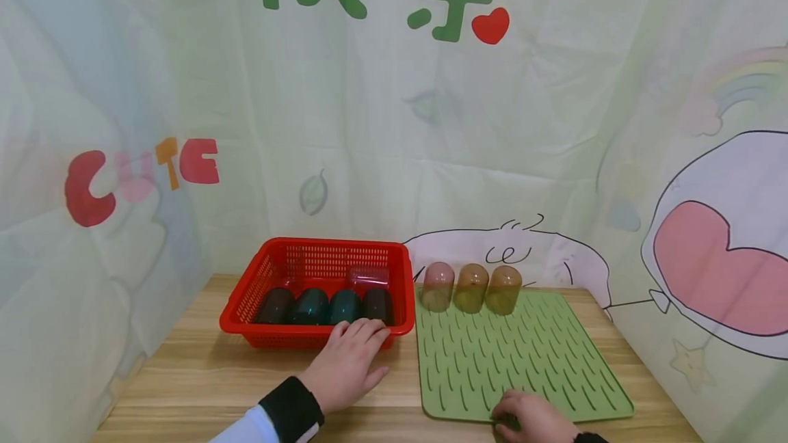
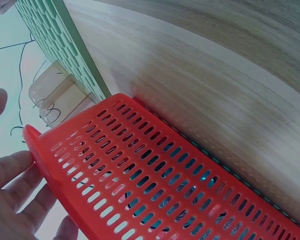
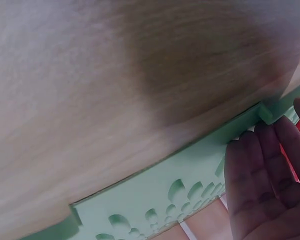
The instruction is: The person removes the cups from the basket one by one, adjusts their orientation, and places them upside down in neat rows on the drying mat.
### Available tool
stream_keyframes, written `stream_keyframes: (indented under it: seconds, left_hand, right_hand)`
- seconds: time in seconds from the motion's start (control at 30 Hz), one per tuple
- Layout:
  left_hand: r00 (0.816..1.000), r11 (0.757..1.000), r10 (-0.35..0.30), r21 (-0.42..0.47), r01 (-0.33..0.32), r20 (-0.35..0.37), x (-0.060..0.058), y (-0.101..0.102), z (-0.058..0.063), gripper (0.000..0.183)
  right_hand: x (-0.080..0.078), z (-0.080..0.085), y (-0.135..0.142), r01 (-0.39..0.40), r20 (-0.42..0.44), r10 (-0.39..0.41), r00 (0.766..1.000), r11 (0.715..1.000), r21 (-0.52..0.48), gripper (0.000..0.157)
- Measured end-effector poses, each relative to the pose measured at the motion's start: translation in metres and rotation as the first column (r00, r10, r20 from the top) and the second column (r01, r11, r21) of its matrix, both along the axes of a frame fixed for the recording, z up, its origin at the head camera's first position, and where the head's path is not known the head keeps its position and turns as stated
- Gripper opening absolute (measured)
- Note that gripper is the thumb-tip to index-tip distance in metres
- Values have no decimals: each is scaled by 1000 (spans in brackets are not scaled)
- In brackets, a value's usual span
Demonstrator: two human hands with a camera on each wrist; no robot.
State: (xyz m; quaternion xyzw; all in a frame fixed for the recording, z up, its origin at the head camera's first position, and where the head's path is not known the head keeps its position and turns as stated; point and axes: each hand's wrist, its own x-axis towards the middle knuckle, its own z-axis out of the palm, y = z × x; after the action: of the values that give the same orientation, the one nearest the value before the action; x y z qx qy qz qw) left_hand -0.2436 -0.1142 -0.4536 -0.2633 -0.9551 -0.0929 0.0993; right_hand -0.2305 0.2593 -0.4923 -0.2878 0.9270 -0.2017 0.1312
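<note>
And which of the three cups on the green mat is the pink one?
The leftmost cup in the head view, nearest the red basket; its pinkish tint sets it apart from the amber middle cup and right-hand cup.

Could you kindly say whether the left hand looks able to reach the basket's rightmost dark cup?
Probably yes: the left hand is against the basket, and nothing covers the dark cup from above.

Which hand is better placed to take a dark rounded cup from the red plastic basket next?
Probably the left hand, at the basket's rim beside the dark cups; the right hand is at the green rectangular mat.
</note>
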Motion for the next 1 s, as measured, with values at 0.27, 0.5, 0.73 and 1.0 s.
stream_keyframes:
  seconds: [0.27, 0.5, 0.73, 1.0]
  left_hand:
    - [999, 1000, -2, 18, 2, 37, -4, -2, 4, 64]
    - [998, 996, 55, 69, -57, 37, -13, -14, 15, 63]
    - [990, 984, 132, 130, -124, -58, -32, -35, 37, 66]
    - [979, 969, 197, 162, -187, -46, -63, -68, 59, 71]
  right_hand:
    - [0, -5, 2, -55, -70, 56, 996, 998, 16, 9]
    - [-1, -7, 3, -84, -104, 85, 991, 996, 10, 8]
    - [-1, -7, 4, -103, -125, 103, 987, 995, 5, 6]
    - [-2, -9, 5, -89, -121, 91, 989, 996, 18, 7]
